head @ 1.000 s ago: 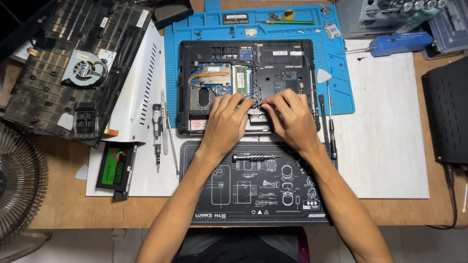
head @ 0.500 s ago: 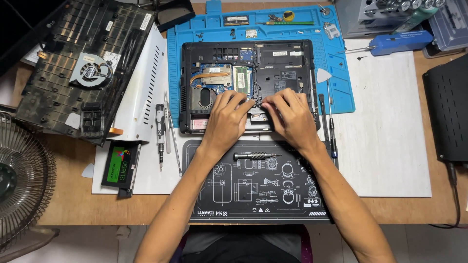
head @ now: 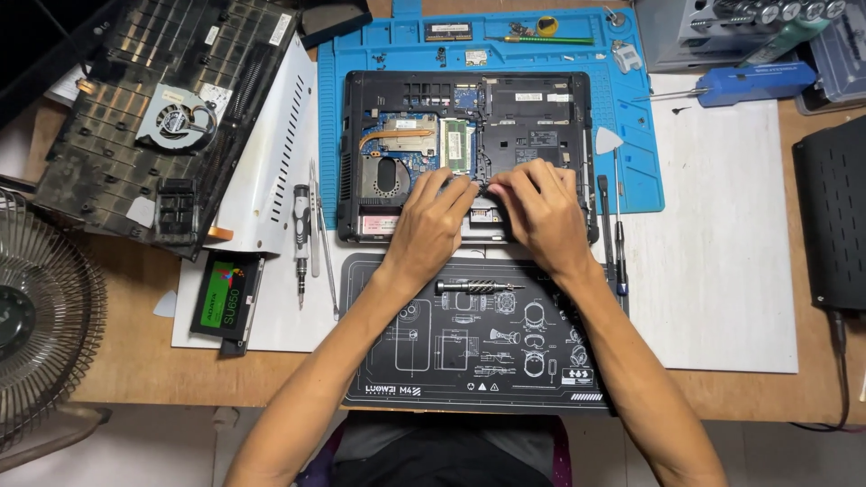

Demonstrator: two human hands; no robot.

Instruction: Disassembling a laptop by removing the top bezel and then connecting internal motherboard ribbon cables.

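An opened black laptop base [head: 541, 108] lies on a blue work mat [head: 631, 135], its copper heat pipe, fan well and memory stick exposed. Both my hands rest on its near half. My left hand [head: 431, 225] and my right hand [head: 537, 212] meet with fingertips pinched together at a small part near the middle of the chassis; what they hold is hidden under the fingers. A small grey screwdriver [head: 478, 287] lies on the black printed mat [head: 469, 361] just below my wrists.
At left lie a removed laptop cover with a loose fan [head: 171, 117], a white perforated panel [head: 271, 153], a drive [head: 221, 293] and two screwdrivers [head: 302, 234]. More drivers [head: 618, 234] lie right of the laptop. A table fan grille [head: 41, 316] and black box [head: 834, 216] flank the desk.
My hands stay on the laptop's near half with fingers working at the same spot. The view has shifted slightly; nothing else moved.
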